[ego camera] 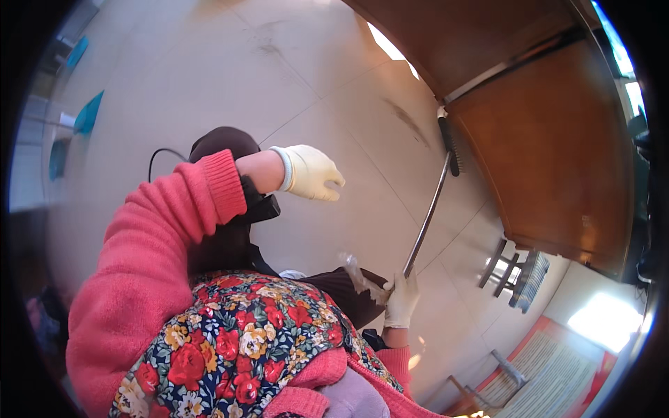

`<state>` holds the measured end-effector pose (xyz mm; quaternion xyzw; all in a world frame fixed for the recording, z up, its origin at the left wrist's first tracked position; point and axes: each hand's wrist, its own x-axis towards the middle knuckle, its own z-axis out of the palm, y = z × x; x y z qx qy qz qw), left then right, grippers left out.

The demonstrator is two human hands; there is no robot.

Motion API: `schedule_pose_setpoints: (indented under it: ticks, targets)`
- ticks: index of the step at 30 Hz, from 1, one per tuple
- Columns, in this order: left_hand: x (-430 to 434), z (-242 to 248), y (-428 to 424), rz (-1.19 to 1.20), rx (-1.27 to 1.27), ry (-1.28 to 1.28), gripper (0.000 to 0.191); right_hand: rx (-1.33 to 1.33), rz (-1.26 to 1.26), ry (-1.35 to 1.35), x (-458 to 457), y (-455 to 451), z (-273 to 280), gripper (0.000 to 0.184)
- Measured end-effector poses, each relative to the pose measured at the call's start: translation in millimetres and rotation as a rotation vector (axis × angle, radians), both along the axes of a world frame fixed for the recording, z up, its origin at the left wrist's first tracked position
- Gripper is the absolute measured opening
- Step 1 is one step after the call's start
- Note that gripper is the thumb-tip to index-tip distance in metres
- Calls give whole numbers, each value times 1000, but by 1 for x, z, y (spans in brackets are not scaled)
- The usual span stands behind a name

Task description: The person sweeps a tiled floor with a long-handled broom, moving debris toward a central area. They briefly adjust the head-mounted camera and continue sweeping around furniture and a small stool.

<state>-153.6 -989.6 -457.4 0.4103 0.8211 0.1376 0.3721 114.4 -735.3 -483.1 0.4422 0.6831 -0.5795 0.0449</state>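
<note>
My right hand [401,302], in a pale glove, grips the dark metal handle [429,211] of a long-handled brush. A piece of clear, crumpled plastic [360,277] hangs by the same hand; whether it is held or only touching, I cannot tell. At the handle's far end, the black brush head [449,143] rests on the tiled floor with its bristles towards a brown wooden cabinet [549,141]. My left hand [313,173], in a cream glove with a pale blue cuff, is held above the floor with bent fingers, the thumb apart and nothing in it.
Beside the cabinet stands a small stool [515,277] with a striped top. A printed board [543,371] bearing writing is at the lower right, with chair-like parts [509,368] before it. Dark smears [407,123] mark the tiles [360,104]. Teal objects [89,112] stand far left.
</note>
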Motion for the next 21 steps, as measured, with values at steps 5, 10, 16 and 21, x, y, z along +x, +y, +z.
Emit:
schedule_pose_setpoints:
  ticks: [5,10,16,21]
  targets:
    - [9,-35,5,30,159,61,49,13,12,52,-5,-21,-8,43]
    - [11,-83,3,-41,108,-49,49,-26,31,-8,20,-66,4,27]
    - [-16,-108,-25,-50,18,-71,51,-91,-133,-32,57,-138,55,41]
    - [-26,-114,-38,-143,-17,-140,52,-7,-69,2,18,-175,64,51]
